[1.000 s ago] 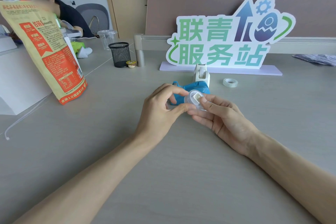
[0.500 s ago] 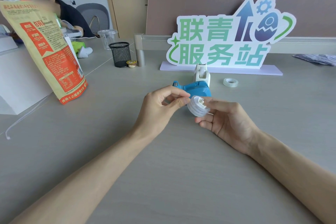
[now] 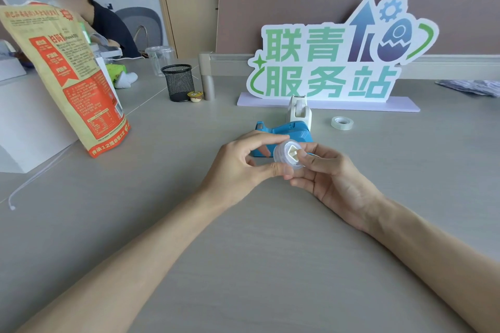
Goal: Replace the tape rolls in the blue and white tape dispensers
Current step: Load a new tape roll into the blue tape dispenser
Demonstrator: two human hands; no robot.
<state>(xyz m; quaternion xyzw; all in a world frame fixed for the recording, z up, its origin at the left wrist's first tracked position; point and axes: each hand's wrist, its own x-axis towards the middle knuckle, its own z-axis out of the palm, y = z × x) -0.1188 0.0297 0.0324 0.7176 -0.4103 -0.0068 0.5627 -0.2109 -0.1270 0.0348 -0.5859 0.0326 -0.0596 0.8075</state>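
Note:
Both hands meet over the table's middle around a clear tape roll (image 3: 287, 155) with a white core piece in its hole. My left hand (image 3: 243, 165) pinches the roll's rim between thumb and forefinger. My right hand (image 3: 327, 173) cradles it from the right, thumb at the core. Just behind the hands lies the blue tape dispenser (image 3: 286, 131), partly hidden by my fingers. The white tape dispenser (image 3: 299, 111) stands upright right behind the blue one. A second clear tape roll (image 3: 342, 123) lies flat on the table to the right.
A standing sign with green characters (image 3: 332, 59) lines the back. A black mesh cup (image 3: 178, 82) and a small round item (image 3: 195, 96) sit back left. A tall orange printed bag (image 3: 62, 73) leans at the left. A person sits far left behind it.
The roll turned in my fingers, its open face now towards me. My left thumb and forefinger shifted their pinch on its rim; both hands stayed in front of the blue dispenser.

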